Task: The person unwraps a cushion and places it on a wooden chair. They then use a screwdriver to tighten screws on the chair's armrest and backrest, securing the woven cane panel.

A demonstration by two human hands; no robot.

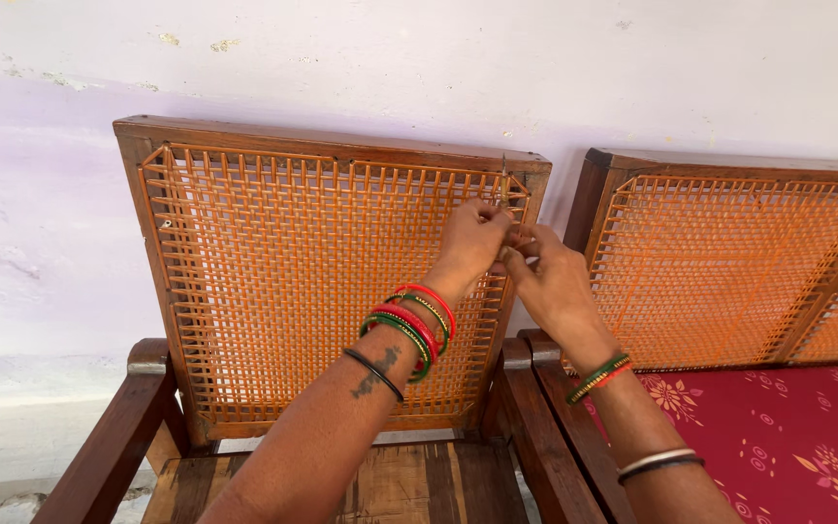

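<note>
Where orange woven cane (pixel 293 281) meets wood, left hand (pixel 475 243) and right hand (pixel 550 281) pinch thin strands.

No packages, labels, signs or screens appear anywhere in the view — none on any surface shown.

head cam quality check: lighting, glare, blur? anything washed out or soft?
Head view: soft, even daylight, no hard shadows. The pale wall runs bright, near washed out at the top, though no real glare. The orange woven chair back is sharp. The left hand and right hand are slightly soft, and the thin tool at their fingertips is hard to resolve.
</note>
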